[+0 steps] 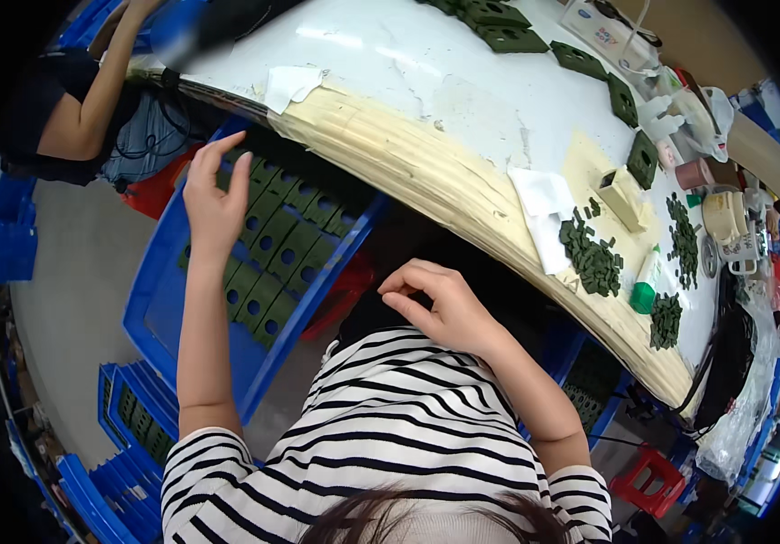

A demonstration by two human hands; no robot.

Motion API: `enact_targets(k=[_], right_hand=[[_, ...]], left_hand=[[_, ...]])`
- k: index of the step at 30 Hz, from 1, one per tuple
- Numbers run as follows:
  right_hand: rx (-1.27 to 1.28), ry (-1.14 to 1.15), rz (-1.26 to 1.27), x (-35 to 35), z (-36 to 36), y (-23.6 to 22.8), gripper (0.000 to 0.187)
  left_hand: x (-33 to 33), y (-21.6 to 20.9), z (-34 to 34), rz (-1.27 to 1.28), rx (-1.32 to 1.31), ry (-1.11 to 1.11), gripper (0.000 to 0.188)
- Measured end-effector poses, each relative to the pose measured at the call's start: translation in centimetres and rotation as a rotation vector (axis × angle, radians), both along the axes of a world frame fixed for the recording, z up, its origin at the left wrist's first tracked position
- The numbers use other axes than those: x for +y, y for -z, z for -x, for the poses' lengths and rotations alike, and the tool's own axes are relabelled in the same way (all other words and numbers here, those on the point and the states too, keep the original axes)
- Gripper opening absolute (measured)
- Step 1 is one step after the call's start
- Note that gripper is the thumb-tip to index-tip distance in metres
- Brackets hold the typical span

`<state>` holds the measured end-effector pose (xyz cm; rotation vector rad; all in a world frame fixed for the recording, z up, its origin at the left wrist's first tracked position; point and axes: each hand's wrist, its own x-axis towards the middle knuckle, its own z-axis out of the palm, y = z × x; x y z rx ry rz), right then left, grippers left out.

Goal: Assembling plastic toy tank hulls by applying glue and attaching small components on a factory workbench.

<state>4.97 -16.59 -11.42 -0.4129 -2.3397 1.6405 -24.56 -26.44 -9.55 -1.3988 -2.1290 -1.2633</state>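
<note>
Across one table [408, 109] lie three green heaps [589, 258]; left hand [213, 201] gapes wide over one blue tray [156, 304], right hand [447, 306] curls narrow.

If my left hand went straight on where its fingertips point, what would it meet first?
Probably the white table's yellowish front edge, though depth is unclear: your left hand might pass above or below it.

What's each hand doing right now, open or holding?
Left hand: open over the blue tray, nothing visible in it.
Right hand: loosely curled; cannot tell whether it holds anything.
</note>
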Motion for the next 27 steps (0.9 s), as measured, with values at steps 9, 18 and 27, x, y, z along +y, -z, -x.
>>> enact_targets(k=[9, 18, 27], right_hand=[[0.204, 0.103, -0.333, 0.6, -4.5, -4.7, 0.022], [0.106, 0.528, -0.804, 3.3, -13.6, -9.6, 0.011], [-0.672, 0.335, -1.456, 10.2, -20.9, -12.2, 0.029]], left_hand=[[19.2, -4.4, -9.6, 0.022, 0.276, 0.474, 0.026], [30.8, -4.0, -10.4, 0.266, 0.561, 0.275, 0.029], [30.8, -3.5, -10.1, 0.144, 0.557, 0.412, 0.022]])
